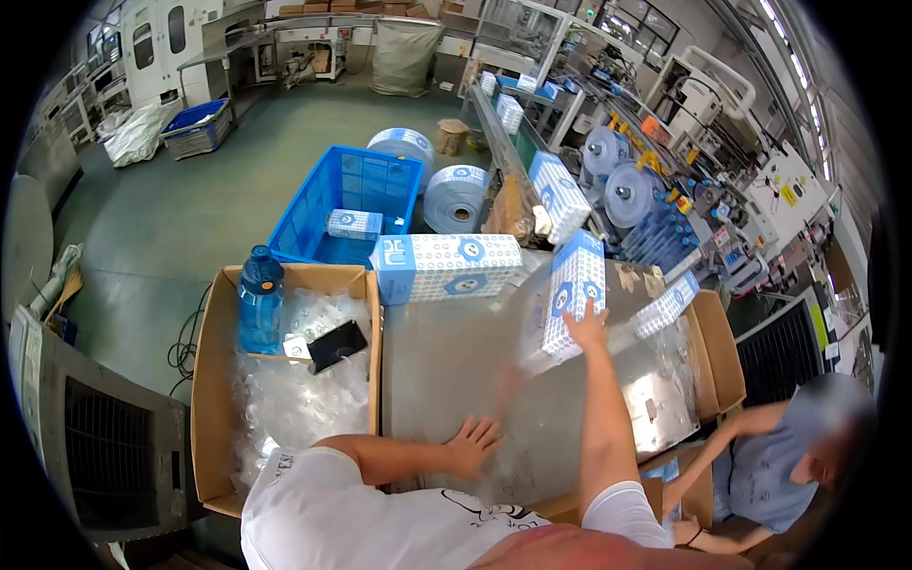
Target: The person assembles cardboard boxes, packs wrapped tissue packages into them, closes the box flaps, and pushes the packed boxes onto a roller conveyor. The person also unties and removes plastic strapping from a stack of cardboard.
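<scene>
My left hand [472,446] lies flat on the metal table [427,380], fingers spread, holding nothing. My right hand [586,326] reaches forward with its fingers apart, touching the near end of a blue-and-white patterned carton [576,285]. Another such carton [451,269] lies along the table's far left edge, beside the blue crate. To the right of my right hand, a smaller patterned pack [667,306] rests near the cardboard flap. One more carton [559,197] stands at the end of the conveyor.
At left, a cardboard box [374,399] holds plastic film, a blue bottle [260,302] and a black phone [337,346]. Beyond are a blue crate [304,204] and film rolls [457,199]. Machinery [698,218] stands right; a co-worker [774,465] is at lower right.
</scene>
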The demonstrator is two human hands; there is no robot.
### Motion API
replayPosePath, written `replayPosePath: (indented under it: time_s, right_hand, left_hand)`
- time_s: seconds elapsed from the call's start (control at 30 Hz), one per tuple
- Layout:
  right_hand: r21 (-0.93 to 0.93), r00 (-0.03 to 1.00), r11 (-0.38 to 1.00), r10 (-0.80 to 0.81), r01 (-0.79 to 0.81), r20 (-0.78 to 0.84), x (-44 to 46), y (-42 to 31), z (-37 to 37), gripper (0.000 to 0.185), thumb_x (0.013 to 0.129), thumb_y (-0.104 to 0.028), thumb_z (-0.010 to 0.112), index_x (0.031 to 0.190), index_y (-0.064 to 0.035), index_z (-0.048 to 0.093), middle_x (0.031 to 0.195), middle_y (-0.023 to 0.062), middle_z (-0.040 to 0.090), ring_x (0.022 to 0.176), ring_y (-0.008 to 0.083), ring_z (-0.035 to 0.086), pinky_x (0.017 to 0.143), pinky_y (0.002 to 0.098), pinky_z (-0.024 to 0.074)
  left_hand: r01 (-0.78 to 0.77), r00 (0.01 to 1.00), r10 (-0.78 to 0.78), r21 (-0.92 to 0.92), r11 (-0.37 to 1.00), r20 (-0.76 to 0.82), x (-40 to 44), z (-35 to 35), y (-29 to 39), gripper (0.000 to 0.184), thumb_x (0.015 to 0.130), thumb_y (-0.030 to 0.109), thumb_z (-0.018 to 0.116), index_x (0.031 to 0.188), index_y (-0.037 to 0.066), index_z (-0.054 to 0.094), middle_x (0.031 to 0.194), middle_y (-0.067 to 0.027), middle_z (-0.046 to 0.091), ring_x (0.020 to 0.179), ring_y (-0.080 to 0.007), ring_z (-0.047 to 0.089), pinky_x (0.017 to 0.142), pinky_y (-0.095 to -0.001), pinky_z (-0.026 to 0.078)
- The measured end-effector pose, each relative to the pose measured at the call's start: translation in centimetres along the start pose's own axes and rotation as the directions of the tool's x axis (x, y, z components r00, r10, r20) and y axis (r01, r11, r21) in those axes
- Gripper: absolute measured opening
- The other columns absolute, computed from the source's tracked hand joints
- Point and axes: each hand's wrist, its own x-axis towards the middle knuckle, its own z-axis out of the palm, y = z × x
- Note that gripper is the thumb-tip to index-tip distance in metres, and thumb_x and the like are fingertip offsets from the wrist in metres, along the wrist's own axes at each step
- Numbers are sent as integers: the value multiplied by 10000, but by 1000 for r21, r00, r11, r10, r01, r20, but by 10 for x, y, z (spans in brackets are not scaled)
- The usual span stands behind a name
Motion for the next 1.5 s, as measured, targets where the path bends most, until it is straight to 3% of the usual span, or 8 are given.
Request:
replayPosePath:
  time_s: [0.33,0.4,0.53,0.67,0.73,0.87,1.03,1.5]
  right_hand:
    - [183,948,960,-246,211,201,-156,66,-79,795,687,-299,780,1394,-191,432,1149,279,473,1034,428,514,889,457,454]
    - [204,932,944,-301,261,200,-210,85,-120,784,675,-274,793,1376,-173,457,1156,266,473,1026,418,516,883,451,457]
    - [253,775,904,-427,345,466,-262,81,-180,801,669,-257,799,1383,-155,451,1191,238,476,1062,416,509,922,451,442]
    - [449,587,787,-616,423,526,-228,31,-165,805,715,-265,777,1419,-142,407,1259,232,473,1144,420,489,982,448,414]
    - [826,586,562,-656,-41,476,-179,8,-132,816,761,-304,752,1452,-137,351,1344,241,445,1205,419,460,1021,444,383]
    - [196,864,851,-503,487,37,-35,-19,-62,804,802,-335,707,1476,-159,306,1426,269,370,1258,442,416,1053,480,334]
    - [-186,986,980,-38,68,159,-15,21,-18,837,748,-305,736,1470,-290,314,1429,265,315,1205,486,412,1020,501,356]
    - [82,907,992,53,-96,417,-169,70,-124,1143,598,-271,832,1512,-159,155,1138,270,566,1057,439,560,920,441,461]
  left_hand:
    - [-22,988,54,-213,977,146,18,-34,-19,749,825,488,622,1381,27,425,1391,-203,463,1331,-394,362,1055,-560,308]
    - [-122,944,-119,-663,739,-306,8,-32,-25,500,857,339,627,1247,38,542,1203,-134,609,1191,-336,511,988,-477,402]
    - [-255,559,-127,-315,914,-819,-26,-124,-38,431,791,117,698,1200,65,572,1228,-169,577,1159,-361,526,964,-483,428]
    - [-154,570,-41,-156,976,-820,-30,-168,-53,494,836,285,683,1243,44,542,1303,-190,504,1230,-371,453,1049,-496,327]
    - [-174,822,127,-32,984,-555,-23,-169,-67,702,813,425,685,1360,50,454,1350,-181,462,1276,-366,405,1082,-532,254]
    - [-316,928,334,127,940,-166,-22,-181,-67,1037,662,615,737,1439,48,351,1253,-215,495,1218,-361,439,1083,-503,234]
    - [-416,882,430,111,903,-193,-9,-169,-69,953,594,407,820,1360,8,419,1152,-203,529,1105,-351,502,971,-427,359]
    - [-326,887,342,104,940,-310,1,-155,-10,759,591,164,752,1263,-22,452,1064,-188,565,1038,-342,539,950,-419,382]
